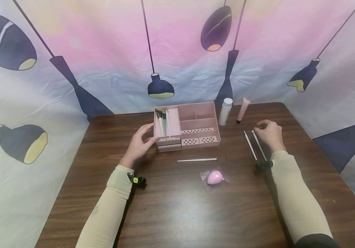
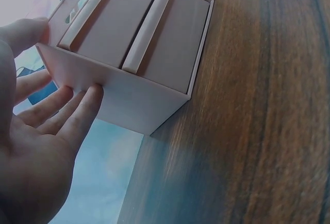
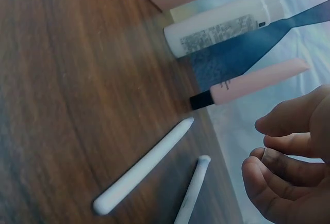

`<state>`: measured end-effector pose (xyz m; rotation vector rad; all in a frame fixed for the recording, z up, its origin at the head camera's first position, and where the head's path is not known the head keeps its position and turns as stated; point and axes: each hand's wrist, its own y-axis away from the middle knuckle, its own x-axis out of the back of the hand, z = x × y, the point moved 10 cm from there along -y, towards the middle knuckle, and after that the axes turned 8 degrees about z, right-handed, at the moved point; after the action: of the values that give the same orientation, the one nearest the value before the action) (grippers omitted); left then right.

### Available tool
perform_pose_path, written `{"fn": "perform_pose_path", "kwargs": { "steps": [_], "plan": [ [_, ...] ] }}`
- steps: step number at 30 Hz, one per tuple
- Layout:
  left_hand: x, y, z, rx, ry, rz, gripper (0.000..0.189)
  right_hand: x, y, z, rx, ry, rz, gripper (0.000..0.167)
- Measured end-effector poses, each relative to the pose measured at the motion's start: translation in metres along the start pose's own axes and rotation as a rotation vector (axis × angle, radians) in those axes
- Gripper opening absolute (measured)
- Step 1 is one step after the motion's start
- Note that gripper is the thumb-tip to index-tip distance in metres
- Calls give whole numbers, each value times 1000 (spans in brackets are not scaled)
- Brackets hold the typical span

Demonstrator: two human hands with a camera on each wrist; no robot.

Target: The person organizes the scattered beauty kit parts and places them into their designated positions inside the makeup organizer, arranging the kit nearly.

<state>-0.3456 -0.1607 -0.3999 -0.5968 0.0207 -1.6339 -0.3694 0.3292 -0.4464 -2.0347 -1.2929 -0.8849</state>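
In the head view, my left hand (image 1: 139, 143) is at the left end of a pink organizer (image 1: 197, 113). The left wrist view shows its fingers spread, fingertips against the organizer's side wall (image 2: 139, 100) and thumb at the front edge beside two small drawers (image 2: 175, 38). Several makeup brushes (image 1: 165, 122) stand in the organizer's left compartment. My right hand (image 1: 269, 133) hovers over the right of the table, fingers loosely bent, with nothing between them. Close beside it lie two slim white sticks (image 3: 144, 164), like brush handles; their lower ends are partly hidden by the wrist camera in the head view.
Right of the organizer stand a white bottle (image 1: 225, 113) and a pink tube (image 1: 243, 109) with a black cap. In front of it lie a thin white brush (image 1: 197, 159) and a pink makeup sponge (image 1: 215, 177) in clear wrapping. A patterned cloth (image 1: 118, 69) hangs behind the wooden table (image 1: 177, 210).
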Motion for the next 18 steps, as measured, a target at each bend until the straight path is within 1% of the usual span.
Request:
{"fn": "perform_pose_path", "kwargs": {
  "steps": [3, 9, 13, 18],
  "plan": [
    [1, 0, 1, -7, -2, 0, 56, -3, 0, 5, -16, 8, -18, 36],
    [0, 0, -3, 14, -6, -7, 57, -9, -2, 14, -39, 39, -52, 38],
    [0, 1, -3, 10, -16, -5, 57, -13, -1, 20, -55, 58, -66, 37],
    [0, 1, -2, 14, -23, -4, 57, -15, 1, 23, -48, 82, -68, 36]
  ]
}}
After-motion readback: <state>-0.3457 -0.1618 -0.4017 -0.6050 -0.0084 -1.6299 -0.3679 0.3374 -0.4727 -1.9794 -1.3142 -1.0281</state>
